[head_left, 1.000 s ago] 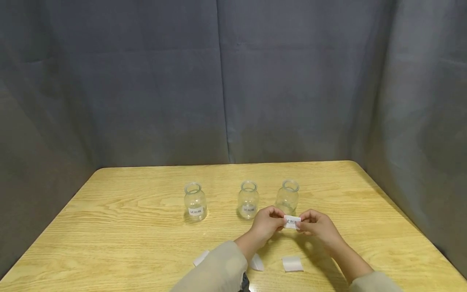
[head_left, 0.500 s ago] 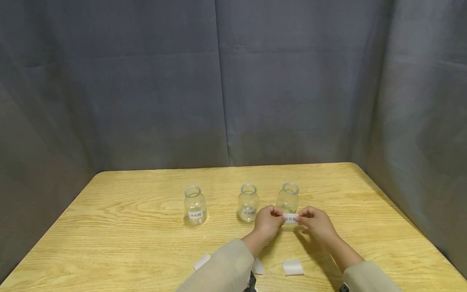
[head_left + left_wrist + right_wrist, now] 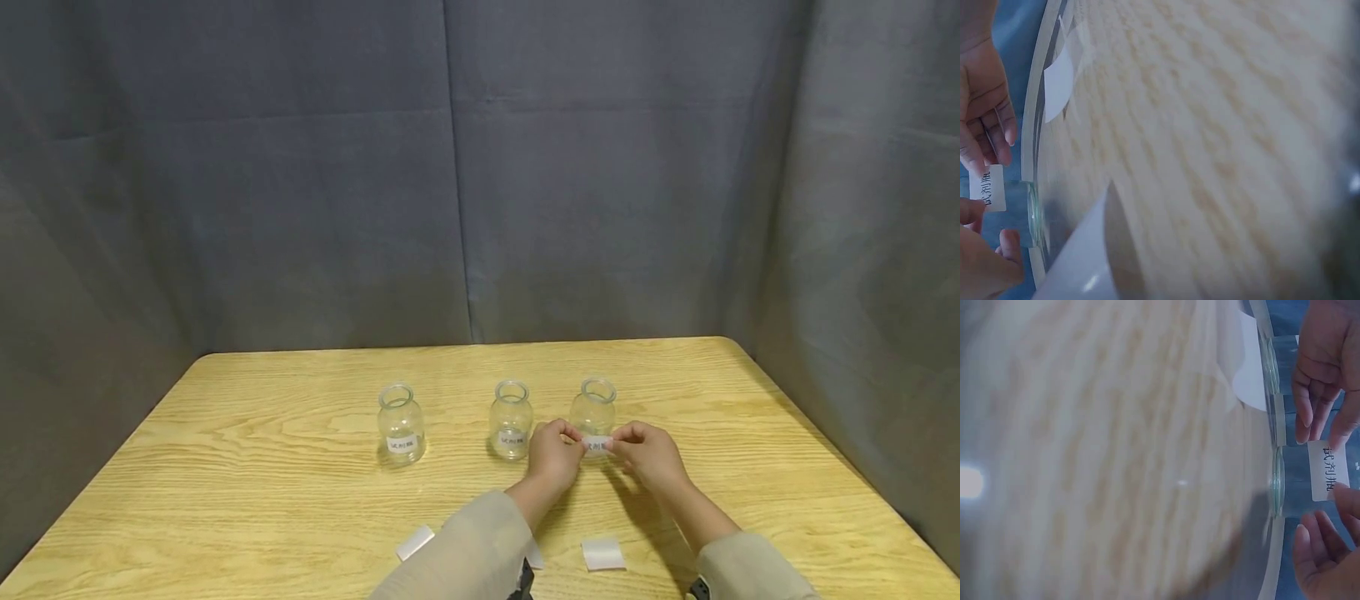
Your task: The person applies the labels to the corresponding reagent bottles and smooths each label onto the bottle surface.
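In the head view, the right-hand glass jar (image 3: 592, 410) stands upright with a small white label (image 3: 597, 447) printed in dark characters against its front. My left hand (image 3: 553, 458) pinches the label's left end between thumb and index finger. At the other end, my right hand (image 3: 651, 460) pinches it likewise. Both wrist views show the label (image 3: 1324, 470) lying across the jar (image 3: 1015, 215), thumbs on its ends and the other fingers beside the glass. Whether the whole label touches the glass is hard to tell.
Left of the hands stand a middle jar (image 3: 511, 417) and a left jar (image 3: 401, 421), each bearing a similar label. White paper pieces lie near the front: one at left (image 3: 415, 542), one at right (image 3: 603, 554), another partly behind the left sleeve (image 3: 465, 550). A grey curtain (image 3: 337, 208) surrounds the table.
Both hands have moved slightly forward with the label, from in front of the right-hand jar to against its front. The other jars and the paper pieces stay in place.
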The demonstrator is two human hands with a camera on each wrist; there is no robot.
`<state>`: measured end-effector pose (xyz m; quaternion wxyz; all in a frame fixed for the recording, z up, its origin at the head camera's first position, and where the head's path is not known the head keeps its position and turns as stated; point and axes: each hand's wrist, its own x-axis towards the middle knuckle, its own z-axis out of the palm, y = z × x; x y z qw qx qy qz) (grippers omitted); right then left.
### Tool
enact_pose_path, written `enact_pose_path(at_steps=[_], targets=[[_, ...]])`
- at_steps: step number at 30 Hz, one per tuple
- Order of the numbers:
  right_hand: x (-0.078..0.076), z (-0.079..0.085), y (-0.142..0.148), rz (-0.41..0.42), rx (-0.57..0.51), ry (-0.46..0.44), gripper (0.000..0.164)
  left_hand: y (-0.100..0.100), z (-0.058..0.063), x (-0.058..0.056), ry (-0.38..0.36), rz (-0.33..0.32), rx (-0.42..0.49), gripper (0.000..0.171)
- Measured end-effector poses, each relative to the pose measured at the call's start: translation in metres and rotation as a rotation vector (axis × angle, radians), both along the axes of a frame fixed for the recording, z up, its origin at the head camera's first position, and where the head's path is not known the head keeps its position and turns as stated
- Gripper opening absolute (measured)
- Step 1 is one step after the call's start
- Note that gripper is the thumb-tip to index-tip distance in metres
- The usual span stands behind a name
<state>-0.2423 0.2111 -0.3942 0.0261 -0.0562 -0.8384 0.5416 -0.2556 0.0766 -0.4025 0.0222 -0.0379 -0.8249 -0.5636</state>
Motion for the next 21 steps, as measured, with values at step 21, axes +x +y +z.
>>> enact_pose_path(at_steps=[21], targets=[[-0.0034, 0.0023, -0.0034, -0.028, 0.026, 0.054, 0.016, 0.001, 0.0041, -0.0049, -0.002, 0.024, 0.004, 0.01]])
